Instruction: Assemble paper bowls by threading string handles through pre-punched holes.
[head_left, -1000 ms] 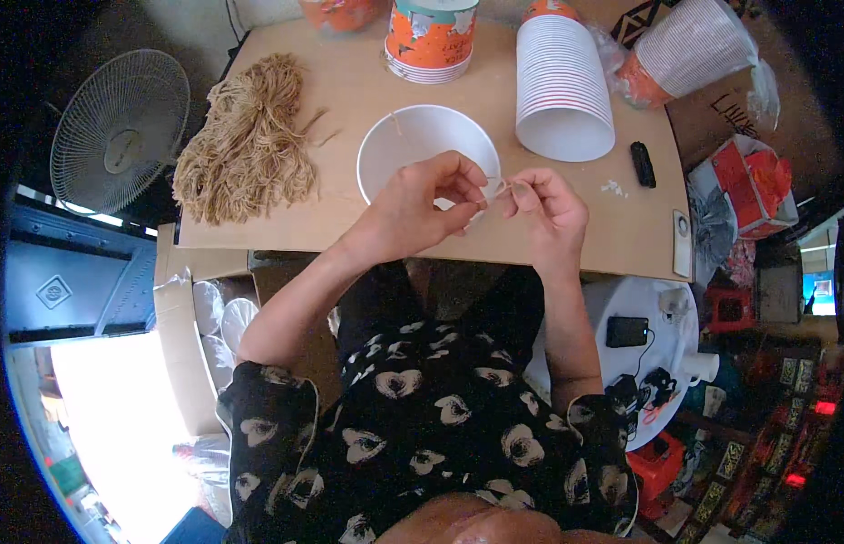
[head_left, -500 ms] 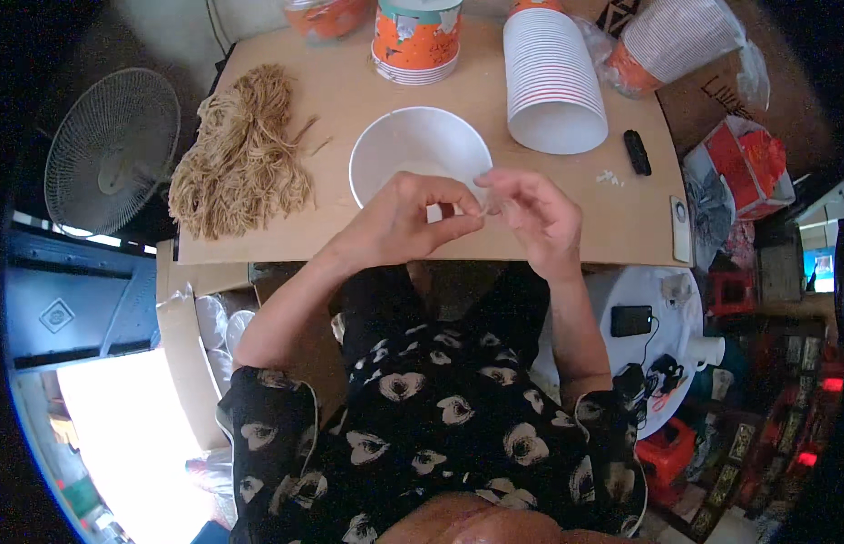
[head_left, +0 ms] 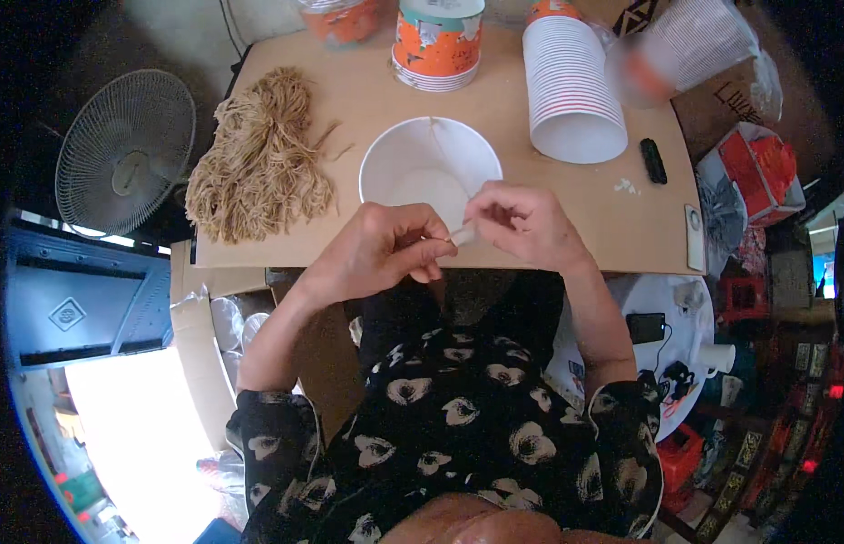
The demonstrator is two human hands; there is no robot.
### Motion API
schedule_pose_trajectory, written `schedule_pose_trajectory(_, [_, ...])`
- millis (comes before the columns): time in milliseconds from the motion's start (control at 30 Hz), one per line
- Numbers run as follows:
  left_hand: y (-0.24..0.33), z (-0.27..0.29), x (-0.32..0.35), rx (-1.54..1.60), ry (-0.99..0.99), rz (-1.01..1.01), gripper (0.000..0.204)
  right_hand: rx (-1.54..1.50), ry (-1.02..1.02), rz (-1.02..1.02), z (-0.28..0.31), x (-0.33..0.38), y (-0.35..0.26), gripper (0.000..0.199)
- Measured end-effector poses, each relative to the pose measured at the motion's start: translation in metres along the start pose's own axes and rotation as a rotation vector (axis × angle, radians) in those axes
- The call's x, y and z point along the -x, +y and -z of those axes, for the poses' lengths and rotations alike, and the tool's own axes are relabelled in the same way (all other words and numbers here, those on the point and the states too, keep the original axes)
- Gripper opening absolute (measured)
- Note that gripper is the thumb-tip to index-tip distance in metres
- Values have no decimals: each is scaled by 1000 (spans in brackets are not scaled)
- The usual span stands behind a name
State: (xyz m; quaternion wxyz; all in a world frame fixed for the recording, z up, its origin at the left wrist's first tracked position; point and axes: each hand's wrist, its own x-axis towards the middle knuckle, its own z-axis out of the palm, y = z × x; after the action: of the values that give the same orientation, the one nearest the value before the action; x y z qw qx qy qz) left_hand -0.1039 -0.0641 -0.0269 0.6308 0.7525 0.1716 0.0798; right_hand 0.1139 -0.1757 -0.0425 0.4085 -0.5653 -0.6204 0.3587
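Note:
My left hand [head_left: 381, 243] and my right hand [head_left: 528, 225] meet over the table's front edge, both pinched at the fingertips. Between them is a small whitish strip [head_left: 463, 236], its exact kind too small to make out. Just beyond my fingers stands a white paper bucket [head_left: 385, 163], its mouth facing up. A thin tan strand [head_left: 434, 130] hangs over its far rim and down the inside. Left of the bucket lies a heap of tan twine [head_left: 258, 168].
A long stack of nested white paper buckets [head_left: 576, 100] lies at the back right, beside a bagged stack [head_left: 694, 50]. An orange patterned bucket [head_left: 437, 54] stands at the back. Small white bits [head_left: 627, 186] and a black object [head_left: 653, 161] lie right. A fan [head_left: 127, 154] stands left.
My hands have drawn lower and nearer to me, and the whitish strip now shows between them. The strand over the bucket's far rim has come into sight. The whole view has shifted slightly.

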Motion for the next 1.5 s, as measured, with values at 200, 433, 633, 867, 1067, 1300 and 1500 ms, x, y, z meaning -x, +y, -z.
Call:
schedule_pose_trajectory(200, [-11, 18, -2, 66, 95, 26, 17, 370, 539, 260, 4, 6, 6, 11])
schedule_pose_trajectory(433, [-22, 41, -18, 238, 126, 39, 16, 338, 600, 407, -9, 37, 47, 12])
schedule_pose_trajectory(633, [-17, 35, -22, 324, 66, 56, 19, -322, 667, 107, -1, 38, 62, 12])
schedule_pose_trajectory(867, [-10, 20, -28, 293, 73, 84, 19, -250, 589, 48, 18, 30, 49, 21])
schedule_pose_trajectory(1067, [-3, 12, -37, 217, 46, 65, 20, 319, 548, 328, 24, 9, 2, 36])
schedule_pose_trajectory(1300, [12, 6, -45, 143, 28, 18, 17, 211, 104, 183, 24, -14, 10, 27])
schedule_pose_trajectory(1500, [12, 6, -46, 78, -24, -12, 15, -13, 86, 113, 23, -6, 25, 18])
